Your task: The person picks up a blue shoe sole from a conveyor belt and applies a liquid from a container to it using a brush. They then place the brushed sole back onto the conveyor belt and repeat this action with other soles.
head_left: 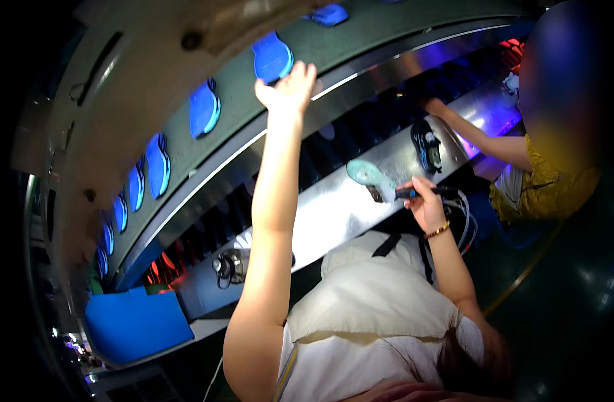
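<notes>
My left hand (290, 90) reaches up to the edge of the conveyor belt (237, 100), its fingers spread. Just beyond the fingertips lies a blue shoe sole (272, 57) on the belt; whether they touch it I cannot tell. Lower down, my right hand (425, 202) grips a black-handled tool (406, 193), its tip close to a pale teal sole (364, 171) above the metal ledge (327, 208). The kind of tool is not clear. A small brown patch shows beside that sole.
Several more blue soles (204, 108) line the curving belt. On the ledge are a dark shoe-shaped piece (425, 146) and a metal fitting (230, 267). A blue panel (139, 325) sits lower left. Cables (466, 218) hang by my right wrist. A co-worker's arm (484, 139) reaches in from the right.
</notes>
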Demonstrator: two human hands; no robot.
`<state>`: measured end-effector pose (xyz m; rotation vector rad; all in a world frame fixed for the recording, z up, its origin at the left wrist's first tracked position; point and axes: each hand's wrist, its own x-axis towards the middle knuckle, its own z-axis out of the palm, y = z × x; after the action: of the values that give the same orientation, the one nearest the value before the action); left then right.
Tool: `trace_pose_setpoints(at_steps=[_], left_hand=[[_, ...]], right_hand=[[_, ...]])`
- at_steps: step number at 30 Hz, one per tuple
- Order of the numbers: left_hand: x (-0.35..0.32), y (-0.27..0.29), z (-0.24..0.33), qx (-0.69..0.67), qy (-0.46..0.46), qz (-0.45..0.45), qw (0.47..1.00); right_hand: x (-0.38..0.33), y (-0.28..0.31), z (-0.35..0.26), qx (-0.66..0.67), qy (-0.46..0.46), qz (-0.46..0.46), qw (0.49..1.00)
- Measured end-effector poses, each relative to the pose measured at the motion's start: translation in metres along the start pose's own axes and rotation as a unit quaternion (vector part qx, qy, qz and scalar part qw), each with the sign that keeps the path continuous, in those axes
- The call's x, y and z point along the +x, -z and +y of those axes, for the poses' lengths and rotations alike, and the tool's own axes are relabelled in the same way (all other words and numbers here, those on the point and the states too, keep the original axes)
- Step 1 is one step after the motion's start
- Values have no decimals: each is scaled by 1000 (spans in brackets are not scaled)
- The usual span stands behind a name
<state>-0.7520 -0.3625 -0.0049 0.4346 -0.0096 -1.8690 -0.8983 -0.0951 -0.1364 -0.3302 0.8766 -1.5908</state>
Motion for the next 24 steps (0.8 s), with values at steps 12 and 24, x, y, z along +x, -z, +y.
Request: trace_pose_setpoints(at_steps=[12,24], left_hand=[[109,-57,-88,851,-339,-89,392],[50,-36,-37,876,-420,-237,-11]], right_hand=[[-7,40,4,16,26,75,997],[-1,44,-1,-20,-22,75,997]])
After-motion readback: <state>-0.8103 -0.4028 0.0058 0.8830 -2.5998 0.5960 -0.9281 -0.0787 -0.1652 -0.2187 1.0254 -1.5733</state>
